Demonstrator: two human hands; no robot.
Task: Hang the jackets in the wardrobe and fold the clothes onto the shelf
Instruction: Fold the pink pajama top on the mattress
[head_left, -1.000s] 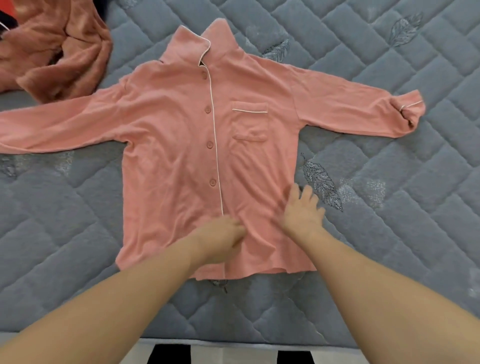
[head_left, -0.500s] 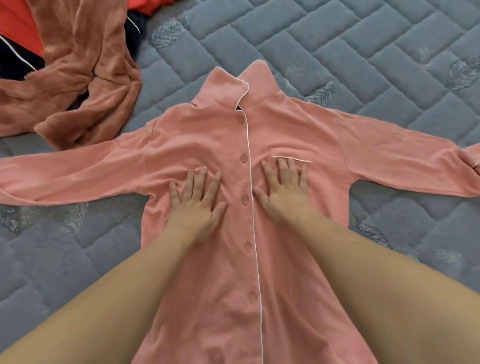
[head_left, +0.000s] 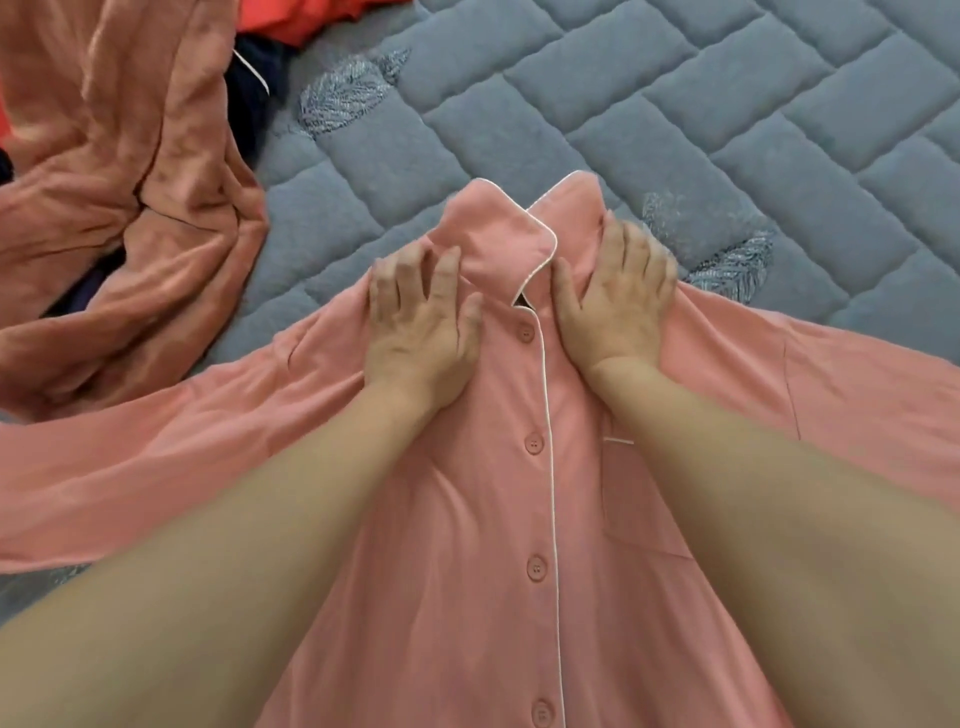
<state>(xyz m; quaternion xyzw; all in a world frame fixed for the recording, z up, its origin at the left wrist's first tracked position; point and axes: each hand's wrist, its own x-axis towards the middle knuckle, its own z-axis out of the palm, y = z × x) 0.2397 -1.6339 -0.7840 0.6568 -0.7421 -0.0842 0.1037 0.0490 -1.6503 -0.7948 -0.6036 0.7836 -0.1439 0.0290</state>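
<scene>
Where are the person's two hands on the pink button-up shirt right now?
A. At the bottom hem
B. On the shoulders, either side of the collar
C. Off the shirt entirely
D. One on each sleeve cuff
B: the left hand and right hand press flat on the pink shirt beside its collar.

Quilted mattress (head_left: 701, 104) bears pink shirt (head_left: 493, 519).

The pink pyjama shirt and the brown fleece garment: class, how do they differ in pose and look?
The pink pyjama shirt lies spread flat, buttoned, with white piping; the brown fleece garment lies crumpled in a heap. Both hands rest on the shirt; none touches the fleece. Both lie on the grey quilted mattress.
</scene>
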